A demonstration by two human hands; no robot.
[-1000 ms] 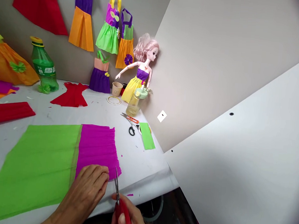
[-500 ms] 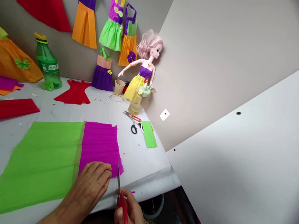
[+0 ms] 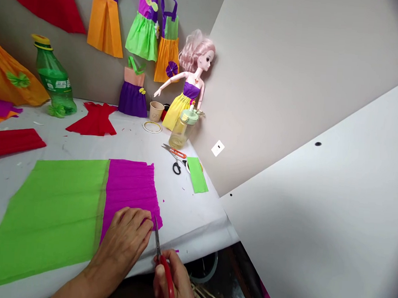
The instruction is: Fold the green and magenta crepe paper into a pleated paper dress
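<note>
One right hand (image 3: 179, 278) grips one pair of red scissors (image 3: 171, 284), fingers closed round the handles, the blades nearly together. Just left of that grip, one left hand (image 3: 128, 235) presses down with bent fingers held close; whether they pinch any cloth, I cannot tell. Under it lies one magenta piece (image 3: 130, 185), its ragged edge at the blade tips, and joined to that, farther left of the grip, one green piece (image 3: 57, 202). Beyond the grip sit a second pair of scissors, with black handles (image 3: 176, 168), one orange-handled cutter (image 3: 179, 154) and one green strip (image 3: 198, 174). Farther beyond stand one lidded bottle (image 3: 178, 137), one paper cup (image 3: 156, 111) and one doll (image 3: 178, 110).
</note>
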